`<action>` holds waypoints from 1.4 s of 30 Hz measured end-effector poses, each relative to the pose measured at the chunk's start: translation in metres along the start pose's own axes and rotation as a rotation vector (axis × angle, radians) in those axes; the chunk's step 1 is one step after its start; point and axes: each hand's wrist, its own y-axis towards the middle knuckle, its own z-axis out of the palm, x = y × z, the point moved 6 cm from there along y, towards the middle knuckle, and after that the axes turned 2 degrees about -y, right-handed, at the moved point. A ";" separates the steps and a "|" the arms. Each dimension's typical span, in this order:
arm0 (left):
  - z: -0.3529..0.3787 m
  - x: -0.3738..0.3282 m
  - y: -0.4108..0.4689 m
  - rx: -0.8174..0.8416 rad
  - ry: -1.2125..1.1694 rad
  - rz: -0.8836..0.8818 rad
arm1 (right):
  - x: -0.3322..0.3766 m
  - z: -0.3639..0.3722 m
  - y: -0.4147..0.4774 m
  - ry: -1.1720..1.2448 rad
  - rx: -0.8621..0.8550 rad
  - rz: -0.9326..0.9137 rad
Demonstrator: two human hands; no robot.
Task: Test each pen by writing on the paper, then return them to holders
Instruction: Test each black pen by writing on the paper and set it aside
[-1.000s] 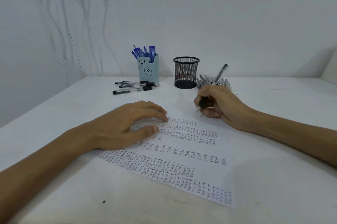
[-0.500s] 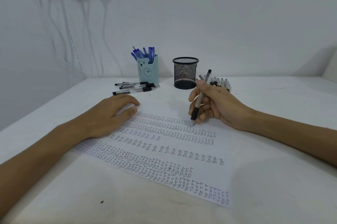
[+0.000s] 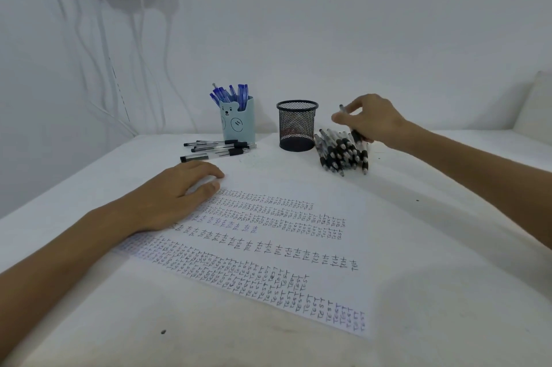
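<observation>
The right hand [image 3: 373, 121] has quit the paper [image 3: 298, 187] — fingers pinching the pen [image 3: 357, 136] above the pile [image 3: 343, 157], holder [image 3: 296, 124] just beyond — test likely done; left hand [image 3: 170, 199] lies slack-fingered on it.

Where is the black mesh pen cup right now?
In the head view the black mesh cup stands at the back of the table, between the blue bear holder on its left and the pile of black-grip pens on its right.

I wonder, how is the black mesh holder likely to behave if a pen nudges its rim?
The black mesh holder shows no pens above its rim, so it is probably light and might slide on the table. Its base looks as wide as its rim, so tipping seems unlikely.
</observation>
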 end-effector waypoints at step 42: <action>-0.012 0.013 -0.001 -0.042 0.099 -0.043 | 0.164 0.188 -0.014 -0.510 0.173 -0.813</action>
